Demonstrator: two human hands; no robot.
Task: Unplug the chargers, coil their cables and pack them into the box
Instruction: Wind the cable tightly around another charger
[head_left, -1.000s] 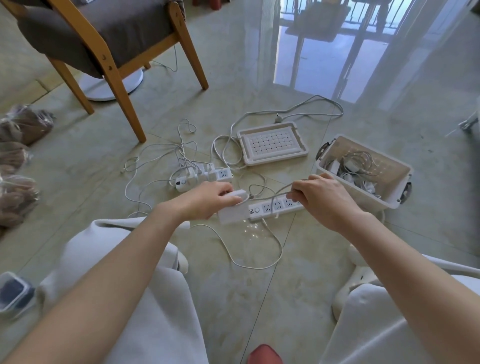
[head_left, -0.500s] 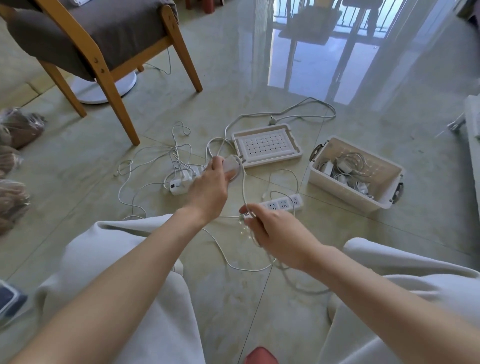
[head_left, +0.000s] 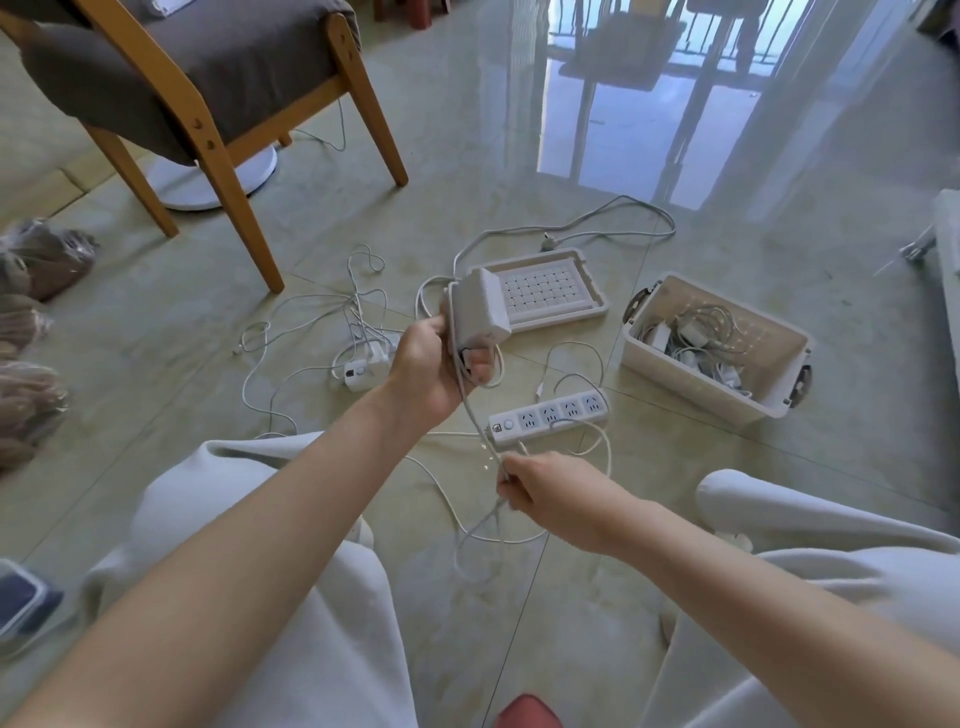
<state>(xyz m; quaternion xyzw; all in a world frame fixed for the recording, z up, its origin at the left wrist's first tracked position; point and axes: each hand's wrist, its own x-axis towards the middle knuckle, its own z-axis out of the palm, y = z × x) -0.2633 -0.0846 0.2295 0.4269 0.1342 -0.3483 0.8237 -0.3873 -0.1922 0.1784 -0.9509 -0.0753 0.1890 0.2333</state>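
Head view, left hand (head_left: 434, 366) gripping charger (head_left: 478, 314), right hand (head_left: 545, 491) pinching cable (head_left: 475, 423) below

The lid (head_left: 540, 289) lies left of the box (head_left: 717, 349), power strip (head_left: 549, 417) before them.

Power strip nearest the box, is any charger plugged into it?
No, all four sockets of the power strip are bare; the left hand holds a charger.

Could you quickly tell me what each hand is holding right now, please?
Left hand: grips the white charger.
Right hand: pinches that charger's cable.
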